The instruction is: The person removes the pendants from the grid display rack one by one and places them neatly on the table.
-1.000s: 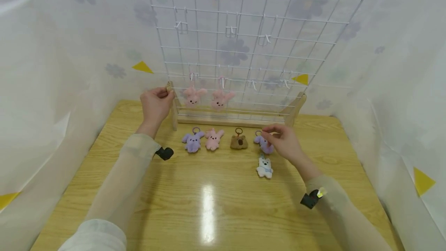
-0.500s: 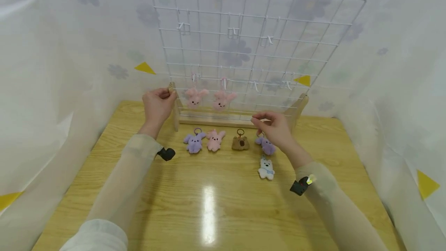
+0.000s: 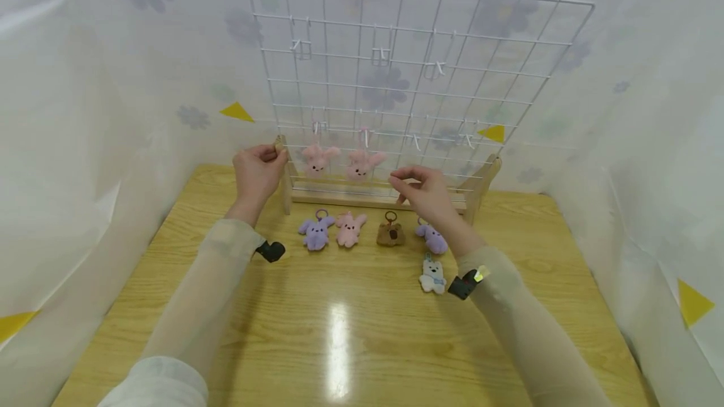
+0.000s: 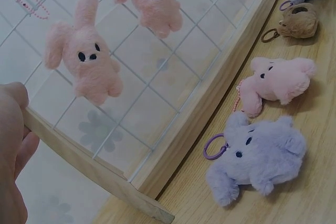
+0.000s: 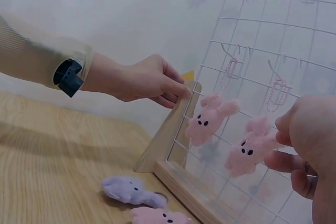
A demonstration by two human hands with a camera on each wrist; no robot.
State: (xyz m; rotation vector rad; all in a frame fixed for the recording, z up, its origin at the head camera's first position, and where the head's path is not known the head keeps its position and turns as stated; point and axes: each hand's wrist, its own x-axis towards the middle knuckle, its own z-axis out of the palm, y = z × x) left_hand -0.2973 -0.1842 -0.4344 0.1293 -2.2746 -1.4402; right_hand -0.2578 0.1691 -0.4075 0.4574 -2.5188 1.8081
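My left hand (image 3: 259,171) grips the top of the wooden stand's left upright (image 3: 286,174), which holds a white wire grid (image 3: 407,90). Two pink bunny plush keychains (image 3: 320,161) hang by bead chains from hooks on the grid's lower part. To the right of the second hanging bunny (image 5: 247,150), my right hand (image 3: 427,193) is raised before the grid, fingers loosely bent and nothing visible between them. In the right wrist view its fingers overlap that bunny's ear.
On the wooden table (image 3: 271,331) lie a purple bunny (image 3: 317,233), a pink bunny (image 3: 349,230), a brown bear keychain (image 3: 390,235), another purple bunny (image 3: 433,239) and a white bear (image 3: 432,276). Bare hooks (image 3: 415,141) show on the grid. Pale curtains surround the table.
My right hand has moved left and up, from over the right purple bunny to in front of the grid. My left hand stays on the upright.
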